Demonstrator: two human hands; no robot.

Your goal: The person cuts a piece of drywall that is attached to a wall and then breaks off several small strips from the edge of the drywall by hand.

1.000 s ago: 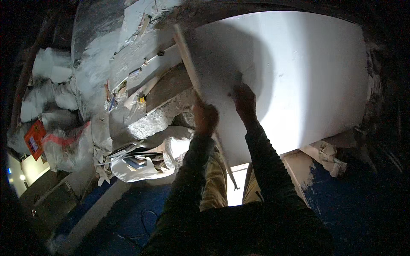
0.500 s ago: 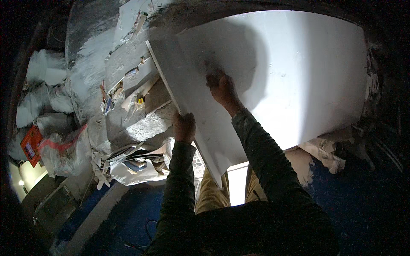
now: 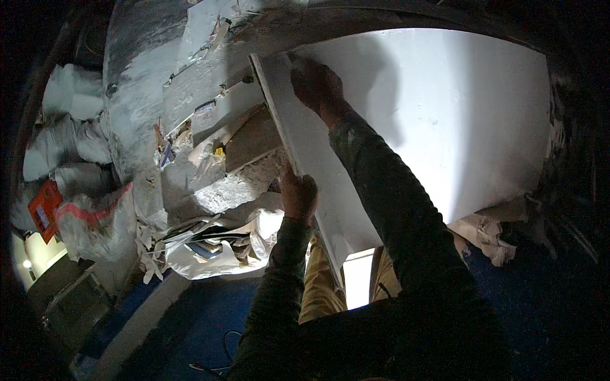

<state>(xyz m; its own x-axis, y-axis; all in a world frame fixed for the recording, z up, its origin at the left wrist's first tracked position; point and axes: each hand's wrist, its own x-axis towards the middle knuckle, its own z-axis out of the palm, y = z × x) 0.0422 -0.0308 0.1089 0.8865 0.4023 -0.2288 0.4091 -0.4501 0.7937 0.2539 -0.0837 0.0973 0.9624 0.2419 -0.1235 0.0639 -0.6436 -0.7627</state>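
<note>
A large white panel (image 3: 413,127) slants across the middle, bright on its right half and shaded on its left. My left hand (image 3: 298,195) is closed round the panel's left long edge, partway down. Close to the panel's upper left corner is my right hand (image 3: 316,86), curled over the white face with its fingers bent. The back of that hand hides whatever is in the fingers, and a dark spot shows just past them. The panel's near end lies by my knees, over the tan trousers (image 3: 323,279).
Left of the panel, a cluttered surface (image 3: 213,143) carries offcuts and scraps. A white bag (image 3: 203,263) of offcuts stands below it. Farther left are a clear plastic bag (image 3: 95,225), an orange-red packet (image 3: 44,209) and wrapped bundles (image 3: 73,95). A cable (image 3: 225,346) lies on the blue floor covering.
My right hand has slid up and left to the panel's upper left corner. The panel's left edge and my left hand on it now appear farther right.
</note>
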